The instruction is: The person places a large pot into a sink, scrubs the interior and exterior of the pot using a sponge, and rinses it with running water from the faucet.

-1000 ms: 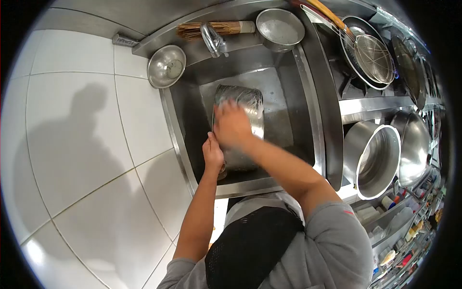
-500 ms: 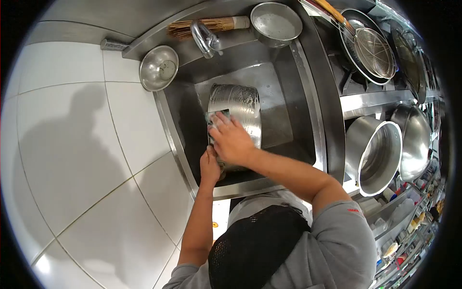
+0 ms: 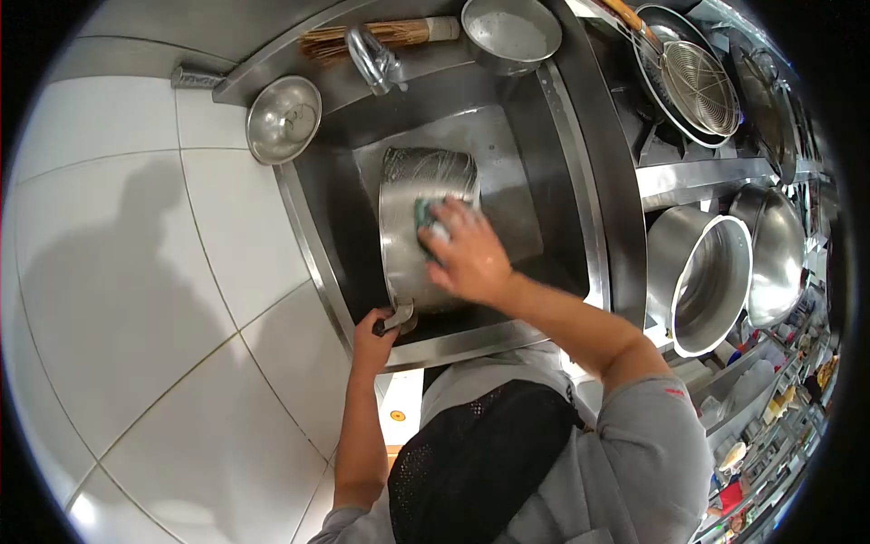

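Observation:
A large metal pot (image 3: 403, 231) lies on its side in the steel sink (image 3: 517, 136), with whitish suds streaked over its upper wall. My right hand (image 3: 467, 251) presses a green scouring pad (image 3: 424, 218) against the middle of that wall; the fingers are slightly blurred. At the near end of the pot, my left hand (image 3: 372, 339) is wrapped around the pot's handle (image 3: 396, 319), close to the sink's front left corner. The pot's underside and its opening are hidden from here.
A faucet (image 3: 373, 62) and a straw brush (image 3: 381, 36) are at the sink's back. Metal bowls stand at the left corner (image 3: 284, 120) and back right (image 3: 512, 34). To the right are a strainer (image 3: 698, 86) on a pan and a big pot (image 3: 675, 272).
My right hand has moved the scouring pad rightward across the pot from its left edge. The pot has rolled a little, and its handle now shows in my left hand.

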